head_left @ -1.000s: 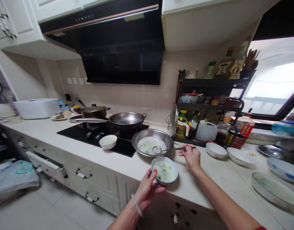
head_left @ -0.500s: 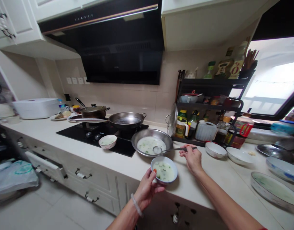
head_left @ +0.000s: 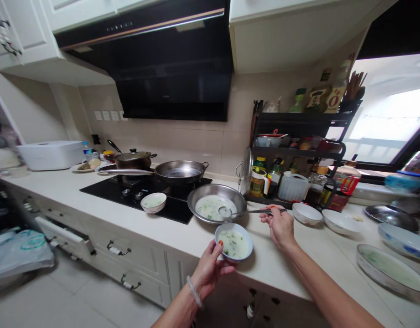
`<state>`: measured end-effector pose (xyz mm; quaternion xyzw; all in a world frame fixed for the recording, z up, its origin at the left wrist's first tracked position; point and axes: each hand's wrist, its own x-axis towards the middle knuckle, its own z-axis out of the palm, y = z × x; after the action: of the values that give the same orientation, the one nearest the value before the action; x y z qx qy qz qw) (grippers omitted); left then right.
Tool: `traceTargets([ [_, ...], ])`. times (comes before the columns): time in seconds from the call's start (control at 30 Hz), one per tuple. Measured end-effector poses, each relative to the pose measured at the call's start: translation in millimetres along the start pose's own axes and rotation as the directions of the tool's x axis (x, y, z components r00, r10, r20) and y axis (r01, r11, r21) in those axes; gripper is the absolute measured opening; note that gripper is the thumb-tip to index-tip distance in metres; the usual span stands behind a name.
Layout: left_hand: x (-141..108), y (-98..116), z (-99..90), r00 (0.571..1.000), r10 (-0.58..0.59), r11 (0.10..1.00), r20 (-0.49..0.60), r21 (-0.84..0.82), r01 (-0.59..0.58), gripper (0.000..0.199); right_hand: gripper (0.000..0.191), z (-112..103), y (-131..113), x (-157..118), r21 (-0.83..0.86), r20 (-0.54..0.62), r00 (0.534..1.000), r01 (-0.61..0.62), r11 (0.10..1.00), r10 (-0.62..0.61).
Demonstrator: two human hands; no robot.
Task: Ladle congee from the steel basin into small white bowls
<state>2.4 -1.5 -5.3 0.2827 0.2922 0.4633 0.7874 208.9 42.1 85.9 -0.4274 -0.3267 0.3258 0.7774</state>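
My left hand [head_left: 211, 269] grips a small white bowl [head_left: 233, 243] of pale soup with green bits, thumb at its rim, over the counter's front edge. My right hand [head_left: 279, 225] is closed round the handle of a metal ladle [head_left: 225, 212]. The ladle's head is at the near side of a wide steel basin [head_left: 240, 196] of the same soup, just behind the bowl. Left of the basin, a small bowl of soup [head_left: 153, 203] sits at the front edge of the black stove [head_left: 175, 213].
A wok [head_left: 180, 172] and a lidded pot [head_left: 133, 160] stand on the stove. Behind my right hand is a black rack [head_left: 298, 151] with bottles. Two white bowls [head_left: 307, 213] and a large soup bowl [head_left: 391, 266] are to the right. A drawer [head_left: 64, 233] stands pulled out.
My right hand has shifted slightly to the right along the ladle's handle. The ladle's head and the bowl in my left hand have hardly moved.
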Motion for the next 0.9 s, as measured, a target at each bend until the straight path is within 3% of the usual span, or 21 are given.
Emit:
traceTargets([
  [0.4,-2.5,2.2,2.5,1.000,0.005,0.999,-0.023,0.041,-0.004,0.047,0.023,-41.1,-49.4,-31.8,-0.049,0.052,0.999,0.007,0.999,-0.005],
  [0.53,-3.3,3.0,4.5,0.999,0.012,0.996,-0.042,0.086,-0.009,0.050,0.029,-58.0,-55.5,-54.4,-0.155,0.157,0.985,0.094,0.983,-0.069],
  [0.73,-3.0,1.5,3.7,0.995,0.041,0.981,-0.086,0.195,-0.024,0.056,0.028,-68.5,-70.5,-85.8,-0.275,0.370,0.915,0.276,0.921,-0.164],
  [0.83,-2.2,1.1,1.9,0.992,0.067,0.972,-0.106,0.231,-0.041,0.058,0.025,-70.2,-74.3,-91.2,-0.275,0.395,0.896,0.328,0.904,-0.204],
  [0.9,-1.9,2.0,1.0,0.987,0.099,0.966,-0.127,0.252,-0.065,0.061,0.025,-70.7,-73.2,-89.6,-0.279,0.362,0.908,0.321,0.905,-0.211],
])
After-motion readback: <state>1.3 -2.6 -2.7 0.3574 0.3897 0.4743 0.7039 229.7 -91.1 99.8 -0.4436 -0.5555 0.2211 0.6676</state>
